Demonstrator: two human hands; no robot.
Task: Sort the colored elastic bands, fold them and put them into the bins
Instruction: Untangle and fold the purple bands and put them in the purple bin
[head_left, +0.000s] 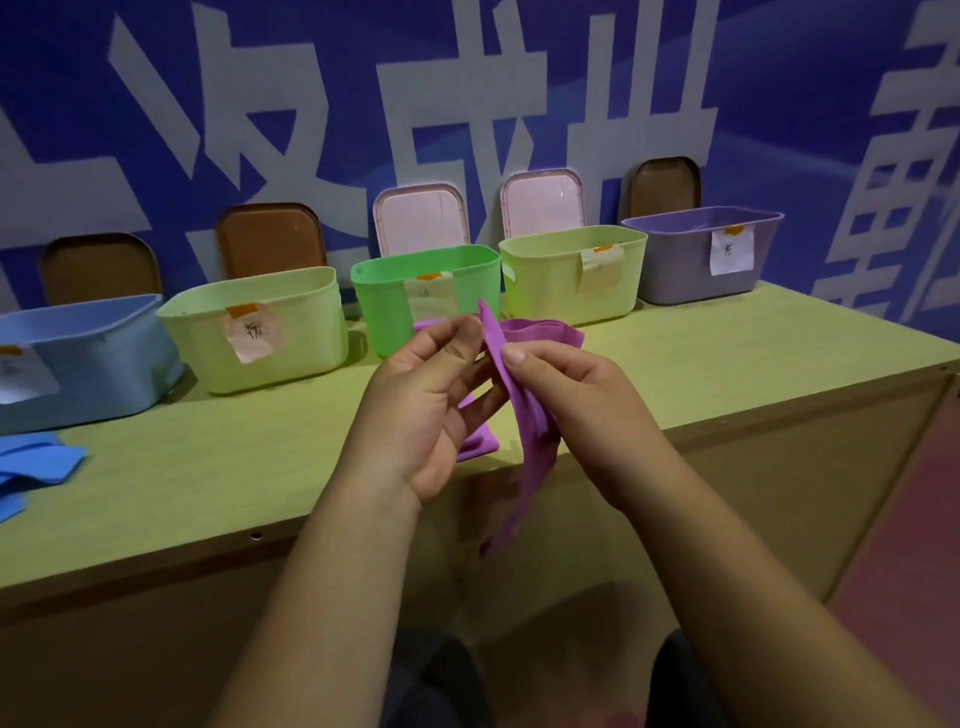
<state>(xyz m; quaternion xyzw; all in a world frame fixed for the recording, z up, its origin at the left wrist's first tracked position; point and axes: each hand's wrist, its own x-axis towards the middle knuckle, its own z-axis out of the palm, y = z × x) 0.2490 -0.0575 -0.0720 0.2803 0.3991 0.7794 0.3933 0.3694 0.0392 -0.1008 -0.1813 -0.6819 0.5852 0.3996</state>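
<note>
both hands, left (431, 410) and right (576, 410), pinched a purple band (524, 431) above the counter (208, 483) (blue bands (36, 467) lay far left), bins (426, 291) behind.

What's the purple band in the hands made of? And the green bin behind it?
The purple elastic band looks like soft, matte rubber or stretchy fabric; it droops limply below the right hand. The bright green bin looks like smooth moulded plastic, with thin stiff walls, rounded corners and a faint sheen.
</note>
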